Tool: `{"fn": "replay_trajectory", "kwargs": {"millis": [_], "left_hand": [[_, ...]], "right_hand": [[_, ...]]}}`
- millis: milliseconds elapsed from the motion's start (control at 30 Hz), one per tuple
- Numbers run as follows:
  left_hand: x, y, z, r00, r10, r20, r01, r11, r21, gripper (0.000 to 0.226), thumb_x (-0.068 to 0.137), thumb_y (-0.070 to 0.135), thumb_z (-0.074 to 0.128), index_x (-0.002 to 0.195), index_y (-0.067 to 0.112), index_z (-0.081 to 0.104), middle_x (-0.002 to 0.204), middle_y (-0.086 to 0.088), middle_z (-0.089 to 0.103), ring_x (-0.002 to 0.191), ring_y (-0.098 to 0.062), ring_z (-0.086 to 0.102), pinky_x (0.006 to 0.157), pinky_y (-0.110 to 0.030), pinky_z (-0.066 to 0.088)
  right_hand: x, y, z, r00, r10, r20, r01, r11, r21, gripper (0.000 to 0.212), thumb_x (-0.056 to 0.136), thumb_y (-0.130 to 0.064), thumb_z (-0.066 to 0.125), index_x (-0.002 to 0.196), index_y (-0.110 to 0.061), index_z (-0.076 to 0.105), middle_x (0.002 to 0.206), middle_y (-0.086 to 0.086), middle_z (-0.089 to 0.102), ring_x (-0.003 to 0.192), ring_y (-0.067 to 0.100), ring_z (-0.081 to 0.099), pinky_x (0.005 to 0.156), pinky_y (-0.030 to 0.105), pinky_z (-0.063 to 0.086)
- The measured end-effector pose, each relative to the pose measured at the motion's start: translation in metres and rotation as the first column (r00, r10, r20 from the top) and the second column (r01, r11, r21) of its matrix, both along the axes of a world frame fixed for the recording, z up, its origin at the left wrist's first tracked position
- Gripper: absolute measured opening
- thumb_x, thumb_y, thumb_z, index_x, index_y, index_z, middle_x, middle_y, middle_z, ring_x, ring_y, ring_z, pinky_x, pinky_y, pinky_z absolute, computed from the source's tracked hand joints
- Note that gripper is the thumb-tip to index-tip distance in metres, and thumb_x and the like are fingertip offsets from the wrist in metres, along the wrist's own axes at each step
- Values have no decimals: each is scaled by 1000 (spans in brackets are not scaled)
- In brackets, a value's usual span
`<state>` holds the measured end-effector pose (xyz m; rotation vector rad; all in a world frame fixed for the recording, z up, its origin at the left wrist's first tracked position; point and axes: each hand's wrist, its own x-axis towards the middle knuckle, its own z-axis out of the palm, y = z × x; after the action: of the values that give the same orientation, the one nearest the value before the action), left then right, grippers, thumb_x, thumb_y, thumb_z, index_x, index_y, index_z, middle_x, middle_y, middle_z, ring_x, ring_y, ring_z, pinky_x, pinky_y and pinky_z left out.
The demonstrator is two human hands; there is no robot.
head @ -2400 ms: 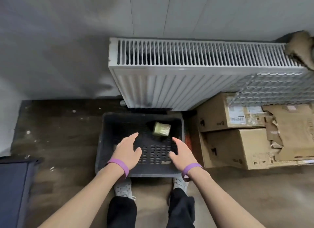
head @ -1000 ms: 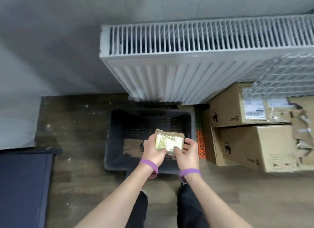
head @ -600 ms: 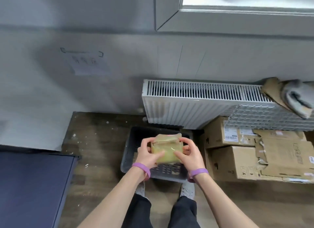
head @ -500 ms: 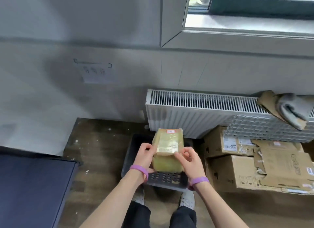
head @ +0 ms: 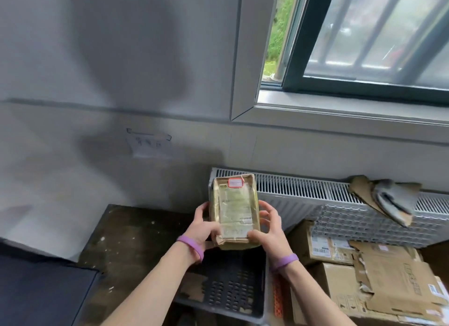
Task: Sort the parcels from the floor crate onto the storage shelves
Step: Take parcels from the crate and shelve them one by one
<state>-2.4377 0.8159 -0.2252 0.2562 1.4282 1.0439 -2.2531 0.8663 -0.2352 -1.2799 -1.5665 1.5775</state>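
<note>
Head camera, looking down over the crate [head: 233,284]. Nearest, directly above the crate: holding the parcel [head: 234,209] upright with both hands, well clear of the rim. Left hand [head: 200,225] curled round the left long edge, thumb on the front face. Right hand [head: 269,231] curled round the right edge and the lower corner. Purple wristbands [head: 192,246] on both wrists. Parcel wrapped in yellowish tape, small red-framed label near its top edge. Inside the crate, only brown scraps on the perforated bottom.

Just right of the crate: an orange strip [head: 277,296], then stacked cardboard boxes [head: 340,284] with torn flat cardboard [head: 398,284] on top, closing that side. Left of the crate: bare dark floor [head: 126,238], open room there, and further left a dark blue surface [head: 41,291].

Behind the crate: white radiator [head: 303,187], close to the far rim. Behind and to the right: a honeycomb sheet [head: 359,223] against the radiator, a grey cloth thing [head: 391,199] lying on top. Higher behind the crate: grey wall with a paper label [head: 150,143], then the window [head: 364,46], greenery seen through a gap.
</note>
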Motion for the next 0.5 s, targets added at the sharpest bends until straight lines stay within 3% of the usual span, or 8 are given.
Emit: {"fn": "replay_trajectory", "kwargs": {"millis": [100, 167, 233, 300, 367, 433, 500], "left_hand": [[-7, 4, 14, 1000, 11, 0, -11, 996, 86, 87, 59, -15, 47, 125, 42, 37, 112, -17, 60, 93, -33, 60, 60, -36, 53], [-10, 6, 23, 1000, -1, -15, 3, 991, 135, 92, 52, -13, 48, 125, 42, 39, 111, -17, 60, 90, -32, 60, 57, -33, 52], [-11, 10, 30, 999, -12, -43, 20, 982, 190, 89, 57, -17, 47, 123, 43, 40, 112, -15, 58, 88, -29, 59, 51, -29, 50], [-13, 13, 36, 997, -6, -80, 25, 971, 237, 79, 65, -16, 49, 116, 45, 43, 115, -14, 57, 92, -29, 60, 53, -30, 52], [-14, 17, 44, 993, 11, -121, 24, 957, 290, 67, 68, -2, 57, 114, 46, 44, 118, -12, 58, 100, -30, 63, 60, -33, 54], [-16, 20, 52, 989, 23, -145, 28, 940, 339, 57, 69, 16, 65, 115, 44, 47, 118, -11, 61, 100, -26, 66, 63, -30, 55], [-18, 22, 57, 988, 41, -147, 15, 931, 365, 50, 73, 26, 69, 115, 44, 49, 117, -10, 63, 96, -25, 68, 64, -32, 56]], "right_hand": [[-7, 13, 12, 998, 7, -59, -4, 999, 47, 63, 80, -15, 76, 127, -37, 40, 135, -2, 44, 122, 13, 49, 99, 30, 46], [-13, 22, 23, 990, -19, -138, 27, 998, 52, 58, 84, -14, 71, 126, -36, 39, 129, -1, 52, 111, 9, 60, 89, 24, 51], [-17, 29, 32, 982, -32, -188, 44, 997, 58, 59, 85, -13, 70, 129, -33, 37, 122, -2, 56, 98, -1, 65, 75, 15, 52], [-20, 35, 39, 977, -28, -213, 45, 996, 77, 63, 84, -11, 70, 133, -30, 36, 121, -4, 55, 95, -9, 62, 73, 13, 52], [-21, 39, 45, 971, -26, -236, 48, 995, 90, 66, 82, -14, 73, 134, -34, 38, 123, -3, 54, 103, -5, 61, 81, 21, 55], [-21, 42, 49, 961, -24, -276, 40, 998, 50, 69, 76, -23, 75, 133, -38, 39, 126, 5, 55, 111, 11, 61, 92, 40, 54], [-23, 46, 52, 954, -16, -300, 24, 999, 23, 70, 75, -28, 79, 133, -40, 41, 128, 9, 56, 112, 20, 63, 95, 48, 52]]}}
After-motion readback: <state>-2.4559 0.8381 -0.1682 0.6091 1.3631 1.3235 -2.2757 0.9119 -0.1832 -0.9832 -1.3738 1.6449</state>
